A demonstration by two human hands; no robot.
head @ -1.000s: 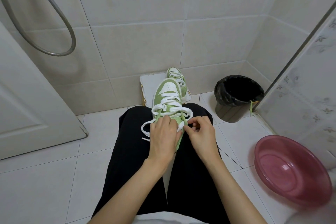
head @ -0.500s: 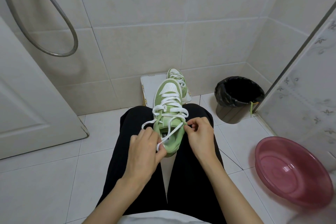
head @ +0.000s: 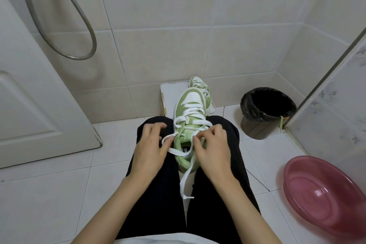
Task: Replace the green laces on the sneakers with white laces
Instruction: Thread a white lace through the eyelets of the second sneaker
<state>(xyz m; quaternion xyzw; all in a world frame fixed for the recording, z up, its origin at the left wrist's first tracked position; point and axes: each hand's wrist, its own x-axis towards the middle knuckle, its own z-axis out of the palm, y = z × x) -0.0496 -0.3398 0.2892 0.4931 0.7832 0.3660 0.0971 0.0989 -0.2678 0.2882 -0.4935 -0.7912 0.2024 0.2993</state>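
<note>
Knees in black trousers point(head: 154, 194) hold a green sneaker point(head: 188, 119) between them, its toe pointing away from the person and its opening facing up. A white lace point(head: 193, 110) crosses the upper rows of eyelets. The left hand point(head: 152, 144) sits at the sneaker's left side, thumb and forefinger pinching a strand of the lace that loops out from a left eyelet. The right hand point(head: 213, 146) is curled at the right edge of the opening, its fingertips gripping the lace near the top eyelet. Below it one loose end hangs between the thighs (the tip lies flat against the floor tile).

A second sneaker point(head: 199, 85), also threaded in white, stands behind the first on a white box point(head: 171, 95) against the wall. To the right is a black bin point(head: 267, 111) with a green strand point(head: 280, 123) draped over its rim, and nearer the person a pink basin point(head: 324, 198). A door point(head: 39, 105) and a shower hose point(head: 79, 25) are at the left.
</note>
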